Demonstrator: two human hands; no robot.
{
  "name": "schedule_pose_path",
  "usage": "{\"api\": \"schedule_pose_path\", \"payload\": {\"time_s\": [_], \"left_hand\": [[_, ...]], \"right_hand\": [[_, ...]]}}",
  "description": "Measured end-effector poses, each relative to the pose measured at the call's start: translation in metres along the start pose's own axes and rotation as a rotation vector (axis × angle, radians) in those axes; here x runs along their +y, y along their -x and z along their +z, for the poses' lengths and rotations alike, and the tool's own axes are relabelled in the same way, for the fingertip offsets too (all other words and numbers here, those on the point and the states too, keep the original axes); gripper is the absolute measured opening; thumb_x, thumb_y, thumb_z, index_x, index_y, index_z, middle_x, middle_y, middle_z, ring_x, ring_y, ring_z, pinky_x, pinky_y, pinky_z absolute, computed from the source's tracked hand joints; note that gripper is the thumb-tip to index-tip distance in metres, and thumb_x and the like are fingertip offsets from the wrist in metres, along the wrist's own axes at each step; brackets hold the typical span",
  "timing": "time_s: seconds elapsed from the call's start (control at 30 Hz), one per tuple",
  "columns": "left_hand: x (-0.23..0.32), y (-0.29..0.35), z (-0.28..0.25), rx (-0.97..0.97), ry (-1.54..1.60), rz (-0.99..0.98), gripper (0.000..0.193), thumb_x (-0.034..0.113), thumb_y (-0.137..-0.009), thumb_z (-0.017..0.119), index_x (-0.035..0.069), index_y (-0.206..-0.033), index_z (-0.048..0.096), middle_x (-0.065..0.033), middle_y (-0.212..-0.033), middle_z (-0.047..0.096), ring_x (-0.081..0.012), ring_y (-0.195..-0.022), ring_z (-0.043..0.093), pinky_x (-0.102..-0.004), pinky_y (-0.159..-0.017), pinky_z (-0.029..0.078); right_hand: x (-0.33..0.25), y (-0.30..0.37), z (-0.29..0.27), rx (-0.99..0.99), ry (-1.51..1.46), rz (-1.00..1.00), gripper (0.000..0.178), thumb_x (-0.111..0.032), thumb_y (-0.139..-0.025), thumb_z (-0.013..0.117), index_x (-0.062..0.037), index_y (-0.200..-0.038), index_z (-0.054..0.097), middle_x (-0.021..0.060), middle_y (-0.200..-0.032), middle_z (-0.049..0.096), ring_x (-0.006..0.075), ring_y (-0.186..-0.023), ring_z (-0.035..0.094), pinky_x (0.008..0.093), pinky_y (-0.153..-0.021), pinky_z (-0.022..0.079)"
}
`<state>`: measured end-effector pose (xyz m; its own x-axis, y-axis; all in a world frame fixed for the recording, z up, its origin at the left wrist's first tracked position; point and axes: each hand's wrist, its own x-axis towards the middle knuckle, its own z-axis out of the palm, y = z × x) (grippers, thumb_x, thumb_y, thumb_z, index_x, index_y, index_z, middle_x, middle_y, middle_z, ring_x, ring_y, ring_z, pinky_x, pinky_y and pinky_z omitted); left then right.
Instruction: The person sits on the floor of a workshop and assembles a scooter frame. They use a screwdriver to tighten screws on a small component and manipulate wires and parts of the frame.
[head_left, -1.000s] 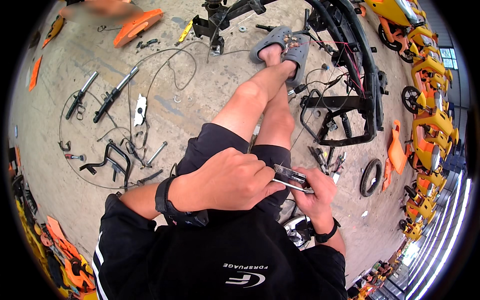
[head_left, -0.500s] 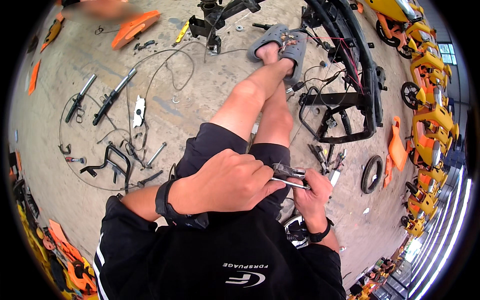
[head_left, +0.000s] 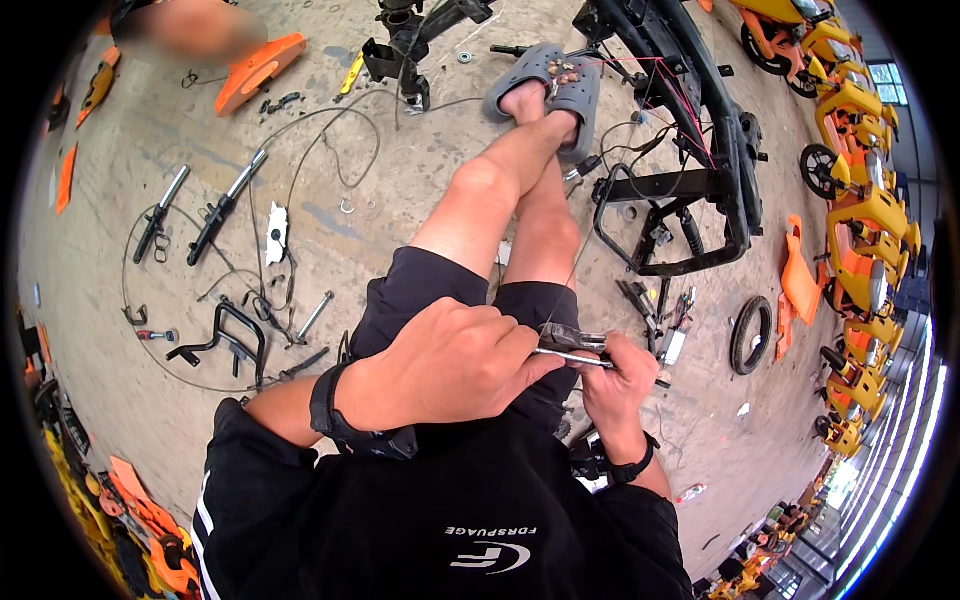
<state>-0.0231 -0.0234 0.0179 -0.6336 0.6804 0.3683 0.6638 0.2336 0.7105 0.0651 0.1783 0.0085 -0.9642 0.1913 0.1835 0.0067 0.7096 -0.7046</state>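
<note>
Above my lap, my left hand (head_left: 450, 362) is closed, thumb and forefinger pinched at the near end of a thin silver rod-like tool (head_left: 577, 357). My right hand (head_left: 621, 383) wraps its fingers around a small dark metal part (head_left: 570, 338) with a shiny rounded end. The silver tool lies along the near side of this part, its far end against my right fingers. Whether the tool's tip sits inside the part cannot be made out. My left fingertips are partly hidden behind the hand.
A black motorbike frame (head_left: 722, 190) stands ahead to the right. Two fork tubes (head_left: 228, 207), a black bracket (head_left: 232, 335) and looped cables lie on the left floor. A tyre (head_left: 750, 335), orange panels (head_left: 798, 280) and a row of yellow scooters (head_left: 860, 250) are at right.
The view has shifted slightly. Both hands keep nearly the same hold on the silver tool and the metal part, with the right hand a little further left.
</note>
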Motion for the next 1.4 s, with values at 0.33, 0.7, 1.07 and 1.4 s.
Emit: {"api": "schedule_pose_path", "payload": {"time_s": [0.33,0.7,1.07,1.4], "left_hand": [[0.000,0.000,-0.002,0.003,0.001,-0.008,0.024,0.017,-0.078,0.077,0.003,-0.071,0.060,-0.0051,-0.054,0.052,-0.0214,-0.047,0.054,-0.0334,-0.042,0.039],[0.001,0.000,-0.004,-0.011,-0.011,-0.017,0.023,0.018,-0.079,0.076,0.003,-0.071,0.060,-0.0053,-0.055,0.053,-0.0211,-0.047,0.054,-0.0332,-0.042,0.040],[0.003,0.000,-0.005,-0.030,-0.022,-0.019,0.025,0.018,-0.079,0.076,0.004,-0.069,0.058,-0.0057,-0.055,0.052,-0.0221,-0.048,0.055,-0.0341,-0.043,0.040],[0.000,0.000,-0.003,-0.032,-0.052,0.003,0.025,0.019,-0.079,0.076,0.004,-0.069,0.059,-0.0055,-0.055,0.052,-0.0218,-0.048,0.054,-0.0340,-0.043,0.041]], "right_hand": [[-0.005,-0.006,0.003,0.033,0.024,-0.051,0.020,-0.008,-0.064,0.080,0.0001,-0.067,0.062,0.0102,-0.057,0.052,0.0230,-0.048,0.050,0.0301,-0.047,0.036],[0.000,-0.005,0.001,0.022,0.089,-0.142,0.027,-0.017,-0.066,0.084,0.0006,-0.072,0.064,0.0093,-0.060,0.058,0.0234,-0.051,0.057,0.0294,-0.048,0.040],[-0.009,-0.011,-0.003,0.033,0.165,-0.286,0.028,-0.022,-0.067,0.084,-0.0031,-0.079,0.068,0.0068,-0.062,0.059,0.0215,-0.052,0.058,0.0286,-0.048,0.041],[-0.016,-0.026,-0.013,-0.170,0.306,-0.330,0.024,-0.016,-0.073,0.079,-0.0031,-0.084,0.063,0.0077,-0.061,0.049,0.0257,-0.050,0.051,0.0346,-0.047,0.038]]}}
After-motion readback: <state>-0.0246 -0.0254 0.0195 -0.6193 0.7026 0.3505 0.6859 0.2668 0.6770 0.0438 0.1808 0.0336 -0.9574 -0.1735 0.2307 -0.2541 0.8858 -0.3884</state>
